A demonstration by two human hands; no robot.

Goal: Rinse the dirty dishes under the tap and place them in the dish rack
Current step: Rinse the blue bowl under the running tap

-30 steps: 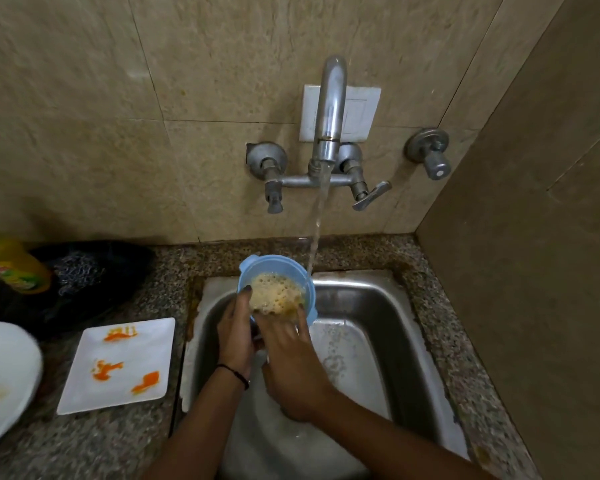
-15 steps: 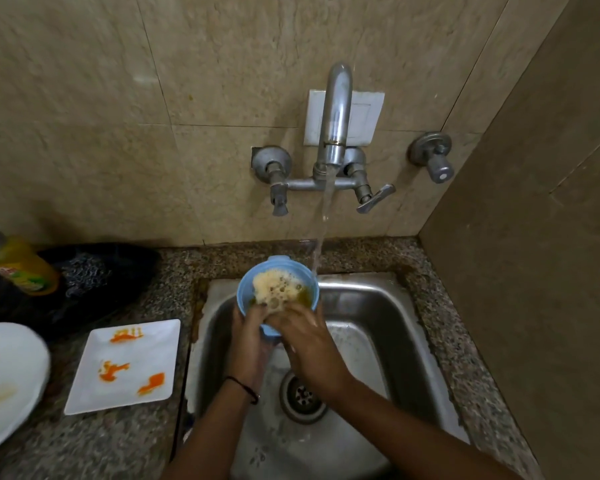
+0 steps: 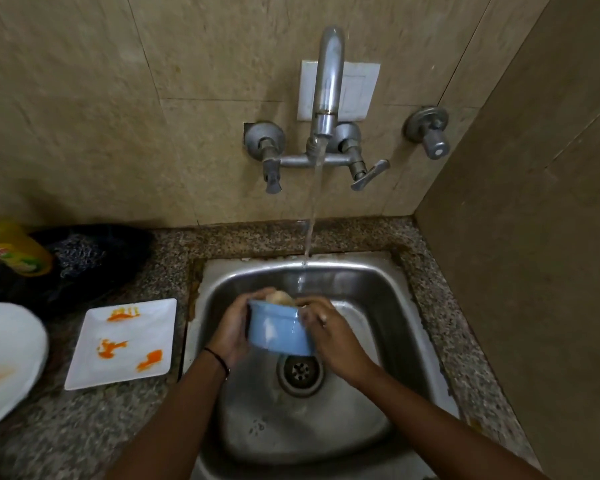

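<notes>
The bowl has dropped from beside the stream to low in the sink, over the drain. Its foamy mouth now tips away, so it is probably being emptied and the rinse is unfinished. The left hand and right hand clamp curled fingers on its sides. On the granite surface, a square plate and a round plate wait, both smeared with sauce. The walls are tiled, and no rack is in view.

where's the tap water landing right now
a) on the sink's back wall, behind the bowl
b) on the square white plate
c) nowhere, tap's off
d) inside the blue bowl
a: the stream from the tap meets the back wall of the sink, behind the blue bowl, which the left hand and right hand grip nearer the drain.
</notes>
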